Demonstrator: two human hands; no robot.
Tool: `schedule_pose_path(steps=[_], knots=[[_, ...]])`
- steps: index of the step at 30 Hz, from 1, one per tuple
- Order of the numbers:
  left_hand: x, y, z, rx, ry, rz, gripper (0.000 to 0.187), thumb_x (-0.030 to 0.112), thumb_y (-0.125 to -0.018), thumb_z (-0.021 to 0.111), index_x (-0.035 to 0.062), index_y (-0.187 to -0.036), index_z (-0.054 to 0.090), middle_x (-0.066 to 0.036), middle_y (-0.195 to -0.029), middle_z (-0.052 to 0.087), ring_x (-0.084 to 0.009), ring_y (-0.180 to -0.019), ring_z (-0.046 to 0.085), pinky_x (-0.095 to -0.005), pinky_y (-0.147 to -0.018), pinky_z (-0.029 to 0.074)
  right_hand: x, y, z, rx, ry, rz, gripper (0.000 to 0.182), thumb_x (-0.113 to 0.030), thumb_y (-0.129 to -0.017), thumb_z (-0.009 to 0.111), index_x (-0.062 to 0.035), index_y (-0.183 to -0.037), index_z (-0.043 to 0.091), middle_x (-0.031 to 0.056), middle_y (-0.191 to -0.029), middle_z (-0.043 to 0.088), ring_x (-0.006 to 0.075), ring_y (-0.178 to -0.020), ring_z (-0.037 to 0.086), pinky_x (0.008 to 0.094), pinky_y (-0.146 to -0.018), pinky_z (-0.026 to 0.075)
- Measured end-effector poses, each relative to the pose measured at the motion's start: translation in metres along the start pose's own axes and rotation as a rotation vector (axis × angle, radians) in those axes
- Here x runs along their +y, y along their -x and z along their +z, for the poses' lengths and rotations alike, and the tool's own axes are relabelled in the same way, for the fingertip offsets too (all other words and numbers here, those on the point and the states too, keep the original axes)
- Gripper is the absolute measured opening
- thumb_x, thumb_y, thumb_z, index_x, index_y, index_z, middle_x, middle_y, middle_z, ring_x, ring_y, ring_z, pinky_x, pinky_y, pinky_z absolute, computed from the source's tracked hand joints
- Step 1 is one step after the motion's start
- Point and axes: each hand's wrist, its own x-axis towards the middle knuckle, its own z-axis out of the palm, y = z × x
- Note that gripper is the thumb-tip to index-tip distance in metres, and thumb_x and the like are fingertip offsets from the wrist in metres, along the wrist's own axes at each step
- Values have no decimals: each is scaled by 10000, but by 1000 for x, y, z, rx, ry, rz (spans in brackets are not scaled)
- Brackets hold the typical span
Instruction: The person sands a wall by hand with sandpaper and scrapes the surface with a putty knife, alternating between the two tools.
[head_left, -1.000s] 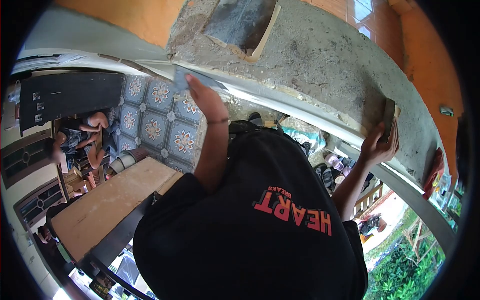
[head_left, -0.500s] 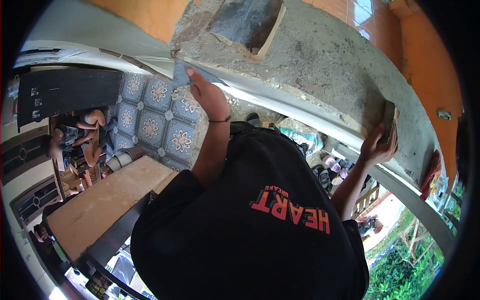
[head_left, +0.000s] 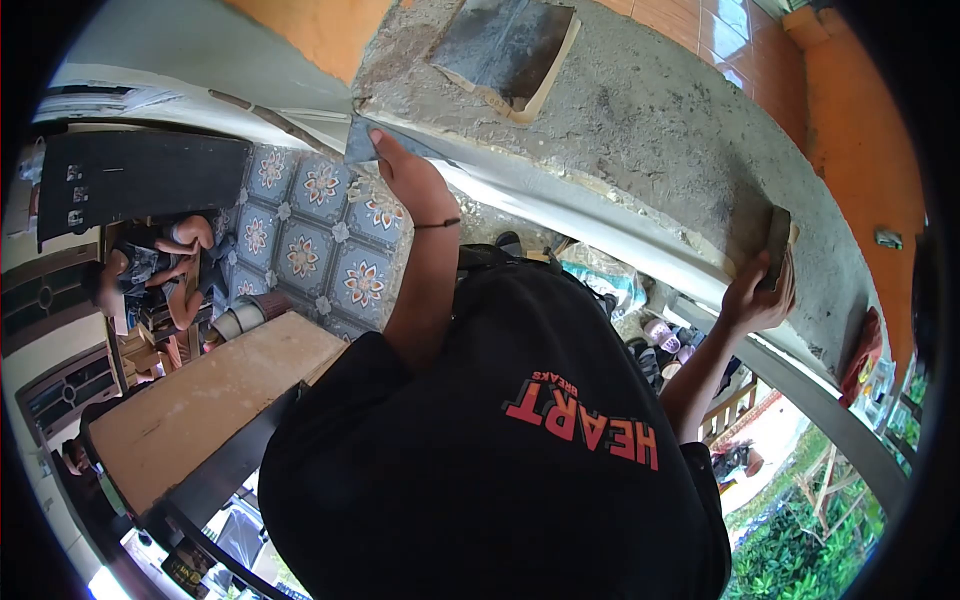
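My left hand is at the left end of a rough grey cement ledge. Its thumb presses on a flat grey piece at the ledge's corner, and the other fingers are mostly hidden. On the right, my right hand grips a dark, narrow block with a light edge, which rests against the top of the ledge beside a darker patch of cement. Between the hands, farther back on the ledge, lies a dark square piece with torn tan edges.
Below the ledge are shoes and a plastic sack. A brown-topped table stands at the lower left. Another person sits beyond it near patterned floor tiles. A red cloth hangs at the ledge's right end.
The view has shifted slightly, so the ledge and square piece appear a little farther right. Both hands keep nearly the same places and holds.
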Motion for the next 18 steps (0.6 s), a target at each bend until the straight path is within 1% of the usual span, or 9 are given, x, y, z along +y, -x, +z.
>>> schedule_pose_path(steps=[3,5,7,9,10,13,15,17,18], knots=[[-4,5,9,12,82,-68,623,458,-896,370,24,-1328,255,-92,-1347,311,-200,-1216,313,-370,-1014,228,-1,-3,1,14,-8,1,339,-312,-797,499,-50,-969,627,87,-996,626,250,-928,588,350,-824,400],[-18,32,8,-63,-83,-80,639,480,-890,367,35,-1333,249,-78,-1355,303,-189,-1216,307,-349,-1016,215,-1,-3,1,11,-15,1,339,-312,-797,501,-49,-970,627,87,-997,627,249,-928,588,349,-824,399],[-21,36,10,-51,-71,-134,627,476,-895,354,35,-1330,252,-72,-1338,328,-181,-1185,341,-331,-1006,231,0,-1,2,30,-14,-3,338,-315,-798,503,-49,-966,626,84,-998,626,245,-926,588,345,-825,398],[-31,8,3,84,-34,-177,599,465,-901,347,38,-1315,278,-76,-1305,362,-174,-1149,376,-326,-985,268,-4,-3,2,18,-10,5,336,-313,-796,505,-49,-966,626,82,-999,626,243,-928,587,342,-827,396],[-43,-16,-5,75,9,-97,557,443,-911,337,39,-1293,306,-83,-1266,397,-173,-1102,417,-299,-946,317,-3,-2,-1,7,-5,8,334,-311,-795,507,-49,-966,626,81,-999,626,241,-929,587,340,-829,395],[-14,-29,1,108,179,-166,529,422,-919,332,37,-1281,318,-93,-1241,416,-176,-1044,451,-274,-905,352,-1,-2,-1,-10,0,1,328,-307,-793,508,-54,-963,627,79,-999,626,240,-930,586,341,-835,391],[-23,-22,0,101,188,-193,496,409,-924,328,61,-1276,330,-90,-1218,432,-164,-1012,460,-278,-881,360,-2,-3,-1,-5,-5,5,326,-302,-792,508,-52,-963,627,79,-1001,625,241,-931,585,342,-837,389],[-41,-8,2,130,312,-234,468,413,-919,343,93,-1261,357,-81,-1168,453,-147,-958,462,-291,-847,376,-2,-2,1,-3,-7,9,323,-297,-791,508,-50,-962,627,79,-1003,625,242,-931,584,343,-839,388],[-55,-9,-1,212,306,-330,430,418,-908,370,112,-1208,403,-58,-1118,459,-137,-904,452,-299,-826,382,0,-2,1,3,-4,10,324,-296,-792,505,-49,-964,627,80,-1002,625,244,-932,584,344,-840,387]])
